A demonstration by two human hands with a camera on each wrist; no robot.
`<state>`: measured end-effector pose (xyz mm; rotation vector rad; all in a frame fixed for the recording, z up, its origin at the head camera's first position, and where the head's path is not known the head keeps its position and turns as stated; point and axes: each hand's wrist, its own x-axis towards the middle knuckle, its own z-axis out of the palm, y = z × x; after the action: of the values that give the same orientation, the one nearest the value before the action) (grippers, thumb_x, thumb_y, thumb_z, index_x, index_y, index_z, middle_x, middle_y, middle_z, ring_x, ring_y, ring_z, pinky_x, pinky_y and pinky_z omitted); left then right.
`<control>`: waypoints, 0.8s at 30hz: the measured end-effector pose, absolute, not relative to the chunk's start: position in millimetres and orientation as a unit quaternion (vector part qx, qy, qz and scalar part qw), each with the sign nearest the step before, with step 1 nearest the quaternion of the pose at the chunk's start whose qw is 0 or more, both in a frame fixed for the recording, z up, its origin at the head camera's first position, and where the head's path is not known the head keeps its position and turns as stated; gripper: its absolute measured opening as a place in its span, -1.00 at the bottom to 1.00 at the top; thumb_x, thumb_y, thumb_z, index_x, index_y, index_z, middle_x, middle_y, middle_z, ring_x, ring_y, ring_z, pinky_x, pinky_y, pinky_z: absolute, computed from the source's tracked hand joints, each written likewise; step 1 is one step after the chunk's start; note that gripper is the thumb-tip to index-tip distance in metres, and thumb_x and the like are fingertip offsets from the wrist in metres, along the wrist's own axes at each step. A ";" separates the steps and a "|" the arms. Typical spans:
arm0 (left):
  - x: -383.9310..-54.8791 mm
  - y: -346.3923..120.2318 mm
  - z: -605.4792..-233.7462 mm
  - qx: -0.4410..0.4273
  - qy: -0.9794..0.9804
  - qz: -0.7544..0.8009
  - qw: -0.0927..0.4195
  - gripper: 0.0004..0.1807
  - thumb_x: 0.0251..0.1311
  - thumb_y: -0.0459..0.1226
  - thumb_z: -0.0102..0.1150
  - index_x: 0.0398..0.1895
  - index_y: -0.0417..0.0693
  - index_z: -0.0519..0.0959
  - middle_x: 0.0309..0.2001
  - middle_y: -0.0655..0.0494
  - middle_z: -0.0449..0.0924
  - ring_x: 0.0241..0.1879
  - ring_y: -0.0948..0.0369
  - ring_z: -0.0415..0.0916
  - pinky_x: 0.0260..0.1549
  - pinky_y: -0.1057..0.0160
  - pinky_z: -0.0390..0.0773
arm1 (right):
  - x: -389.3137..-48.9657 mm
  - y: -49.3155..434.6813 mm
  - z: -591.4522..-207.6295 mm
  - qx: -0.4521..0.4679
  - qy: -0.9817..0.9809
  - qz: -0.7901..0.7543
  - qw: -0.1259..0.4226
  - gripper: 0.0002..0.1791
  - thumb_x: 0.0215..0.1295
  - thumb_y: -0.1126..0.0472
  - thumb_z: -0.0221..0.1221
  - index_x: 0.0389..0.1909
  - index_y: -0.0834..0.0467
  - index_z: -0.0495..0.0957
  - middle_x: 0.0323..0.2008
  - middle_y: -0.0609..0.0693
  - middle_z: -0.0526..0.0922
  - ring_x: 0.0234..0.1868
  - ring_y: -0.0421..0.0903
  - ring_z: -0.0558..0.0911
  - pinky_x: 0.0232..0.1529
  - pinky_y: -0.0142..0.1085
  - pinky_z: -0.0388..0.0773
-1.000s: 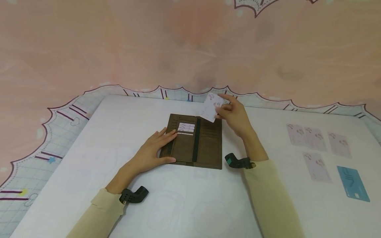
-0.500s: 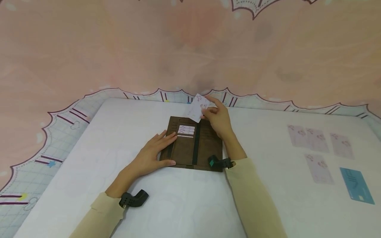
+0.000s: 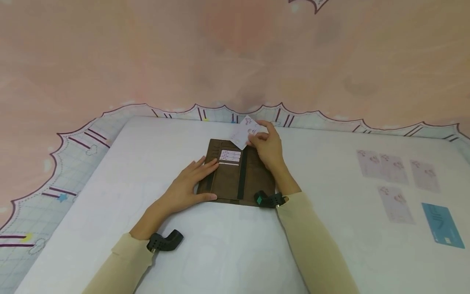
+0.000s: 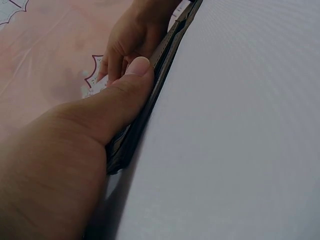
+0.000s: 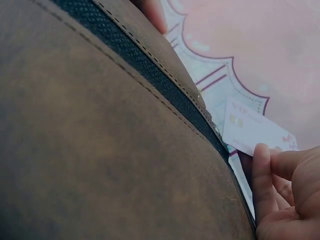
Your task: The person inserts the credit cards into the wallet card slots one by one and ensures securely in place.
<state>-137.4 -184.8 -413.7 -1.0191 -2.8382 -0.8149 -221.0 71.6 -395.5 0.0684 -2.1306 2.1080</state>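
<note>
A brown wallet (image 3: 227, 181) lies spread open on the white table, with a dark band (image 3: 242, 175) down its middle. My left hand (image 3: 185, 185) rests on its left side, fingers extended and thumb along the near edge. Between right thumb and fingers, my right hand (image 3: 269, 149) pinches a white card (image 3: 242, 132) with a pinkish print. That card is tilted over the wallet's far edge, near the middle. In the right wrist view, the held card (image 5: 252, 127) shows "VIP" lettering and a chip. Several white cards (image 3: 230, 156) sit stacked in slots of the left panel.
To the right on the table lie several pale printed cards (image 3: 396, 205) and a blue card (image 3: 443, 225). Each wrist carries a black camera band, such as the left one (image 3: 165, 241). A scallop-patterned cloth (image 3: 235, 61) forms the backdrop behind the table (image 3: 205, 261).
My right hand has carried the white card leftward, from above the wallet's right half to its middle, and has hardly shifted in the last half second. The left hand stays in place.
</note>
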 end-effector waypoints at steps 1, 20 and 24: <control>-137.7 -184.7 -413.6 -0.327 -0.908 -0.261 0.009 -0.07 0.05 0.07 0.35 0.47 0.03 0.17 0.46 0.11 0.09 0.47 0.05 -0.20 0.40 -0.02 -0.19 | -221.0 72.0 -396.0 0.023 -0.714 0.696 0.072 -0.47 0.26 0.44 0.18 0.25 0.15 0.36 -0.45 0.17 0.60 -0.42 -0.05 0.69 -0.23 -0.29 0.65; -137.1 -184.0 -412.0 -0.314 -0.912 -0.263 -0.003 -0.07 0.05 0.08 0.34 0.47 0.03 0.17 0.46 0.12 0.08 0.47 0.05 -0.22 0.40 -0.03 -0.20 | -221.2 69.6 -398.3 0.052 -0.795 0.601 0.071 -0.45 0.29 0.35 0.20 0.28 0.12 0.28 -0.43 0.13 0.62 -0.43 -0.08 0.67 -0.35 -0.41 0.59; -136.9 -183.4 -412.0 -0.315 -0.912 -0.264 -0.001 -0.07 0.05 0.08 0.34 0.46 0.02 0.18 0.46 0.11 0.09 0.47 0.05 -0.20 0.40 -0.03 -0.19 | -220.5 70.2 -398.3 0.054 -0.808 0.582 0.069 -0.46 0.30 0.32 0.19 0.26 0.14 0.27 -0.42 0.10 0.63 -0.45 -0.10 0.67 -0.40 -0.43 0.54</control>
<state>-136.9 -183.4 -412.0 -0.9915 -2.8653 -0.8293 -220.5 70.2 -398.3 0.1632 -2.4330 1.7527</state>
